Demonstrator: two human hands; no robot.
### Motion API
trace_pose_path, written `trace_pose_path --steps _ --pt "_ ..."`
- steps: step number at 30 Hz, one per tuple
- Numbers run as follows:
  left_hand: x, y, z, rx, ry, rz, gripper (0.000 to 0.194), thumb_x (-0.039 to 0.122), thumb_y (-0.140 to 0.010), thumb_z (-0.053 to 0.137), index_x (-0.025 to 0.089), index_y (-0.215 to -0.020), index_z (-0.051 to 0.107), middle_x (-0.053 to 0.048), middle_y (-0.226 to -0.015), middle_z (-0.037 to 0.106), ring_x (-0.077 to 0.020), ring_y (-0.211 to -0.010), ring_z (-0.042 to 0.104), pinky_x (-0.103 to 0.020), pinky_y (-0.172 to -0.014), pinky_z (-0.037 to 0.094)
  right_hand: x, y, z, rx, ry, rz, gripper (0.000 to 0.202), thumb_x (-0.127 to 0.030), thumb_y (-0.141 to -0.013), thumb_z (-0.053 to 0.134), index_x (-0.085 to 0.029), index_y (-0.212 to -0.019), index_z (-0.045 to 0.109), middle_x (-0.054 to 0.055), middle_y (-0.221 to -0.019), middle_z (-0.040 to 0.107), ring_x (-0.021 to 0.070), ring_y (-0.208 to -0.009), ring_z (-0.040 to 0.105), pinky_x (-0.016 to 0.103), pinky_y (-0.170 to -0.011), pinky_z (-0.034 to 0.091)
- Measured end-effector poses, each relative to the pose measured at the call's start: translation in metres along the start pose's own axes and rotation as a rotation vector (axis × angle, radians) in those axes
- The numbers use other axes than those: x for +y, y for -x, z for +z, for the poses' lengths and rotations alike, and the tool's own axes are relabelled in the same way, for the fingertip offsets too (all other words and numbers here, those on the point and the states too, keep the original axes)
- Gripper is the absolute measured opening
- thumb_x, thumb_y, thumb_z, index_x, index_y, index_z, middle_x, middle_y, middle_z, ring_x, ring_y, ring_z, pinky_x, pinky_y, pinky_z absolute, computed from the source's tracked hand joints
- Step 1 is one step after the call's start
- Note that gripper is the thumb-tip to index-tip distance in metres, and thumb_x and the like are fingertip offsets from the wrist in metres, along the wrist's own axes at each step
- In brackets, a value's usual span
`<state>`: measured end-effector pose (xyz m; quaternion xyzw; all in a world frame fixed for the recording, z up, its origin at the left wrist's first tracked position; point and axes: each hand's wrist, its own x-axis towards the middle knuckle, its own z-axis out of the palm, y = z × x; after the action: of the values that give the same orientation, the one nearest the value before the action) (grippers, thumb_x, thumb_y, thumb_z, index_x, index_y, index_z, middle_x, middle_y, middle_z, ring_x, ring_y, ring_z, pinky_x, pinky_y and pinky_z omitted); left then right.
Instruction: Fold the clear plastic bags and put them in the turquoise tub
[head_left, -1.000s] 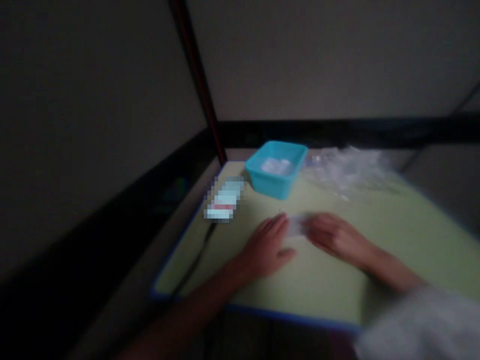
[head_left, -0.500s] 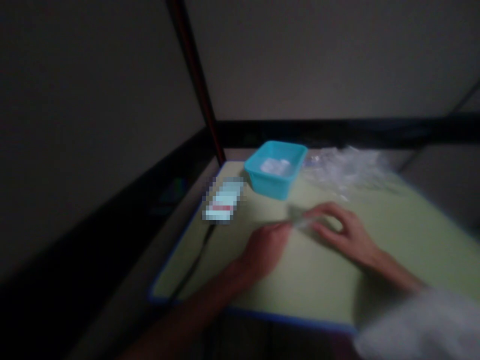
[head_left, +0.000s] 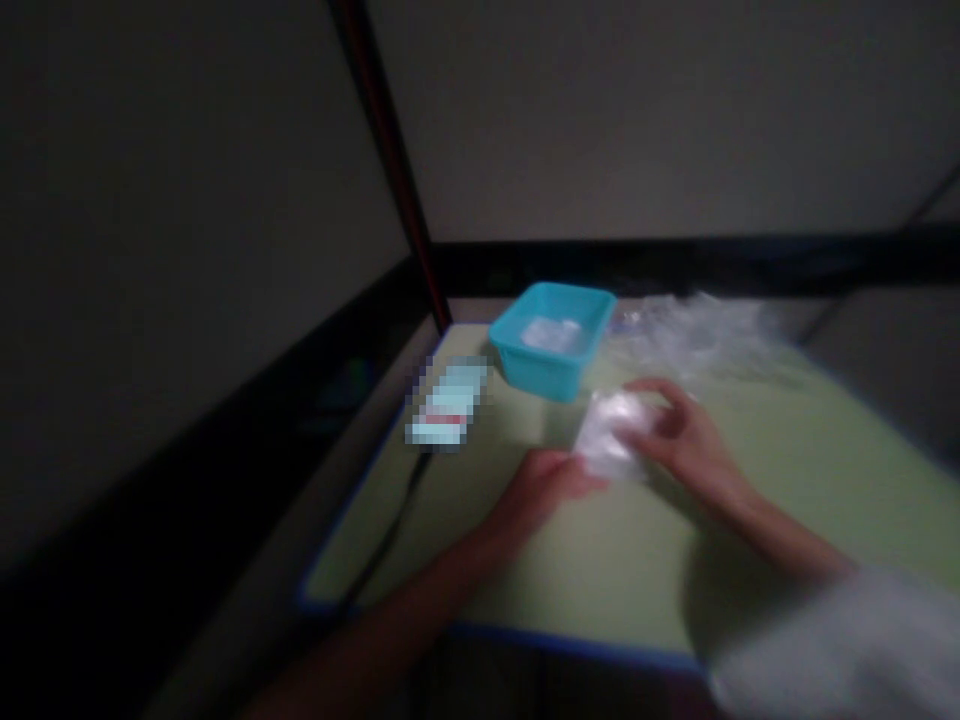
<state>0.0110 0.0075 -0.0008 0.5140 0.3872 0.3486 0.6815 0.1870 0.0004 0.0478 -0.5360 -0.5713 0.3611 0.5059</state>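
Note:
A small, shiny clear plastic bag (head_left: 606, 432) is stretched between my two hands above the table. My left hand (head_left: 551, 478) pinches its lower left edge, with the fingers partly under it. On the other side my right hand (head_left: 686, 440) grips the bag between thumb and fingers. Blur hides whether anything lies inside the bag. Just beyond the hands stands a turquoise plastic basket (head_left: 538, 375), with some whitish, crumpled material (head_left: 551, 334) in it.
A pile of clear plastic bags (head_left: 697, 335) lies at the back right of the yellow-green table (head_left: 600, 580), which has a blue edge. A pixelated phone (head_left: 448, 400) with a dark cable (head_left: 390, 530) lies on the left. Walls rise behind and to the left.
The bag, seen almost edge-on before, has turned so its broad shiny face shows. My right hand has moved slightly up, and my left hand has rotated, with fingers reaching under the bag.

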Motion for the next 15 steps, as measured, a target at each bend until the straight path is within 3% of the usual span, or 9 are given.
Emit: trace_pose_path --steps 5,8,11,15 --pt "0.004 0.0 -0.002 -0.04 -0.057 -0.018 0.03 0.041 -0.075 0.064 0.012 -0.076 0.07 -0.012 -0.08 0.072 -0.0228 -0.083 0.067 -0.033 -0.077 0.048 -0.005 -0.002 -0.007 0.051 -0.039 -0.007 0.05 -0.041 -0.061 0.076 -0.022 -0.099 0.05 -0.004 -0.062 0.06 0.0136 -0.05 0.056 0.024 -0.042 0.043" --pt "0.011 -0.011 -0.006 0.153 0.033 0.053 0.023 0.035 -0.073 0.067 0.014 -0.082 0.067 -0.01 -0.085 0.071 -0.0203 -0.082 0.067 -0.029 -0.072 0.048 -0.001 -0.005 -0.014 0.107 -0.053 -0.026 0.048 -0.036 -0.06 0.077 -0.022 -0.098 0.051 -0.004 -0.061 0.058 0.013 -0.051 0.055 0.024 -0.043 0.044" --pt "0.025 -0.033 -0.013 0.37 0.274 0.163 0.02 0.031 -0.071 0.07 0.015 -0.081 0.061 -0.006 -0.083 0.069 -0.0161 -0.077 0.065 -0.025 -0.07 0.046 0.003 -0.006 -0.018 0.133 -0.069 -0.026 0.048 -0.033 -0.06 0.078 -0.022 -0.099 0.051 -0.006 -0.057 0.055 0.0125 -0.048 0.053 0.023 -0.042 0.042" --pt "0.044 -0.062 -0.019 0.466 0.465 0.2 0.021 0.031 -0.072 0.07 0.016 -0.075 0.055 0.0 -0.071 0.062 -0.01 -0.067 0.061 -0.021 -0.065 0.044 0.002 -0.006 -0.022 0.139 -0.089 -0.017 0.047 -0.033 -0.059 0.078 -0.024 -0.096 0.051 -0.007 -0.054 0.053 0.0129 -0.046 0.051 0.024 -0.04 0.041"
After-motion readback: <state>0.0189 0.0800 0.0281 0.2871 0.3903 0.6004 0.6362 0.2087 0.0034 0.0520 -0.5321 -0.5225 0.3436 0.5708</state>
